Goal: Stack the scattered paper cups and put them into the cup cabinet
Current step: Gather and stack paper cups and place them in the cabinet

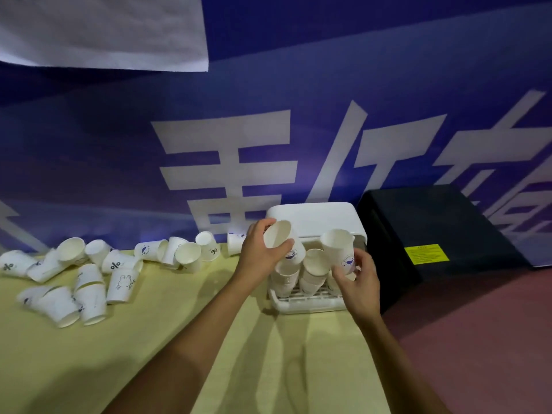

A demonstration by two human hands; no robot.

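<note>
A small white cup cabinet (313, 215) stands open at the back of the yellow table, with stacks of paper cups (313, 264) upright on its white rack (301, 303). My left hand (261, 252) grips a tilted white paper cup (282, 240) at the top of the left stack. My right hand (357, 279) holds another paper cup (340, 249) with a blue print, at the top of the right stack. Several loose paper cups (89, 276) lie scattered and tipped over on the left part of the table.
A black box (433, 234) with a yellow label stands right of the cabinet. A blue banner (119, 144) with large white characters hangs behind the table. The yellow table (179, 339) ends at right, where a reddish floor (478, 339) shows.
</note>
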